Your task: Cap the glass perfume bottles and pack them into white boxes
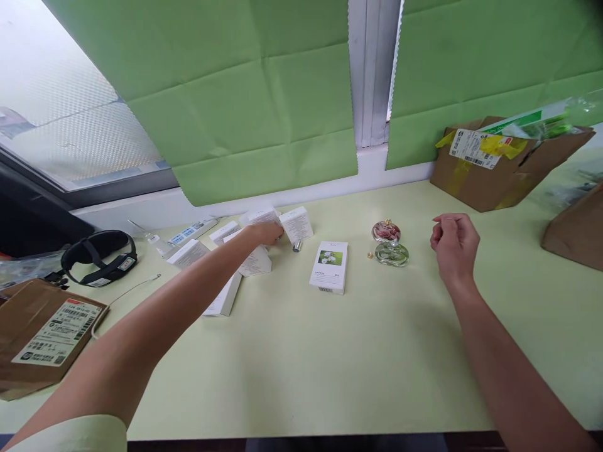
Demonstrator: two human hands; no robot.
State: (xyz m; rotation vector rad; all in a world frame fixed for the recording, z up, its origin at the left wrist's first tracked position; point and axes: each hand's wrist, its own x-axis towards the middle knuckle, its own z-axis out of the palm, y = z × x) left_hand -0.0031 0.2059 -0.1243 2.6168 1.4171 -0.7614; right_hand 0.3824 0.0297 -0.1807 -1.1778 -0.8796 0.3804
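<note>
My left hand (pixel 266 233) reaches far across the pale green table (pixel 367 351) into a cluster of small white boxes (pixel 257 260); its fingers are closed around one white box (pixel 260 217) at the back of the cluster. Another white box (pixel 296 225) stands tilted just right of that hand, with a small silver item (pixel 296 246) below it. My right hand (pixel 453 245) hovers above the table with fingers loosely curled and nothing in them. Left of it lie two round glass perfume bottles, one pinkish (pixel 386 231) and one clear green (pixel 392 254). A white box with a flower picture (pixel 330 267) lies flat in the middle.
A black head strap (pixel 101 256) lies at the left, with a labelled brown parcel (pixel 40 336) nearer me. An open cardboard box (pixel 499 166) with plastic packaging stands at the back right, another brown box (pixel 577 232) at the right edge. Green paper (pixel 264 94) covers the window behind.
</note>
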